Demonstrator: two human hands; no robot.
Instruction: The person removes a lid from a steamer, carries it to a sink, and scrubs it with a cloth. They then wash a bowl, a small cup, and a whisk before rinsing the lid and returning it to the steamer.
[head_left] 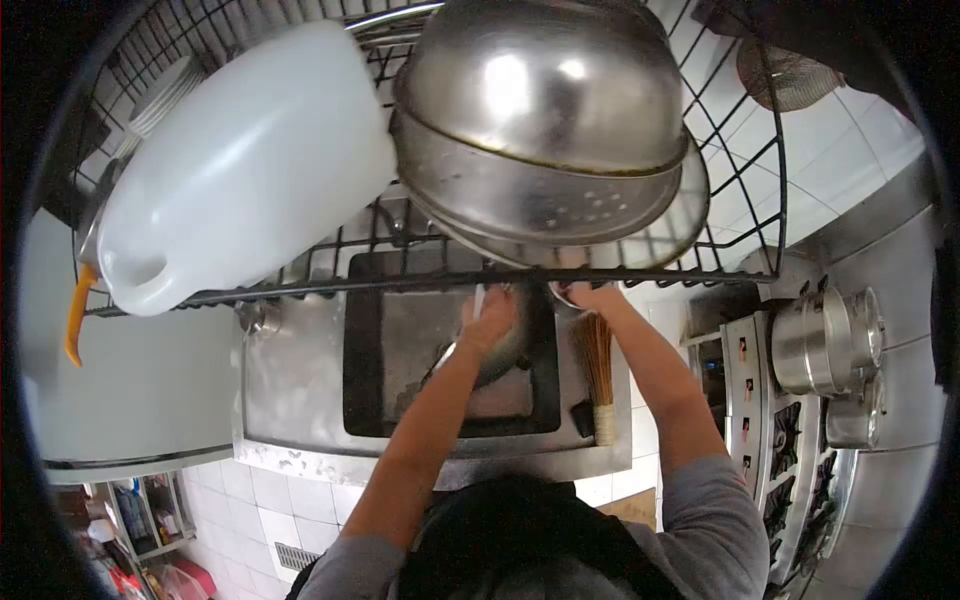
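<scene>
My left hand reaches over the sink basin, its fingers closed at the edge of a shiny, rounded metal piece that lies partly under the hand. What exactly it grips is hard to see. At the basin's right rim, my right hand has its fingers curled by a small, pale curved rim. The front bar of the wire rack cuts across both hands' fingertips. Just below my right hand, a bundled-bristle brush lies on the steel counter.
Overhead, a black wire rack holds stacked metal bowls and a large white plastic container. An orange handle hangs from its left side. Pots and a stove stand at right. A strainer hangs upper right.
</scene>
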